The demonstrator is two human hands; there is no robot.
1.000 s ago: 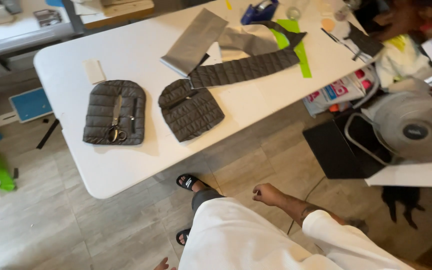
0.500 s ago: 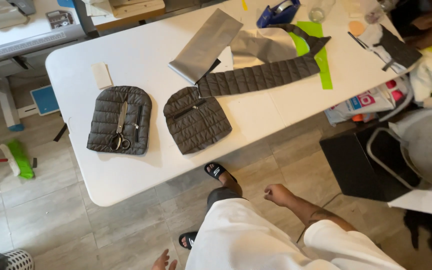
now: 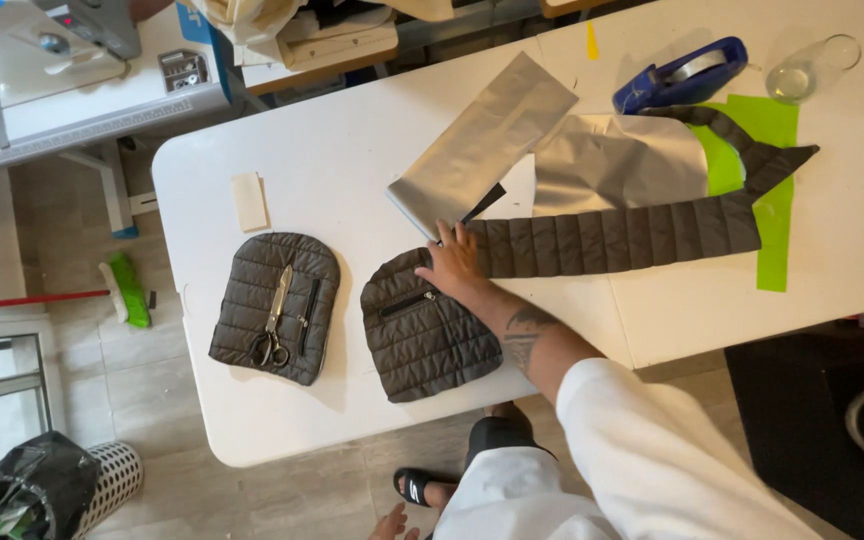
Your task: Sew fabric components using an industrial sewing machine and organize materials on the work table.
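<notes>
The right hand [image 3: 455, 262] lies flat, fingers spread, on the dark grey quilted zip panel [image 3: 426, 330] near the white tabletop's [image 3: 352, 150] front edge, touching the long quilted strip [image 3: 612, 237]; the left hand [image 3: 389, 523] hangs loose below it, gripping nothing.

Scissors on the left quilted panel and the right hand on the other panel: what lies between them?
In the head view, between the scissors and the right hand lie the left panel's zipper edge, a bare strip of white table, and the second quilted panel.
</notes>
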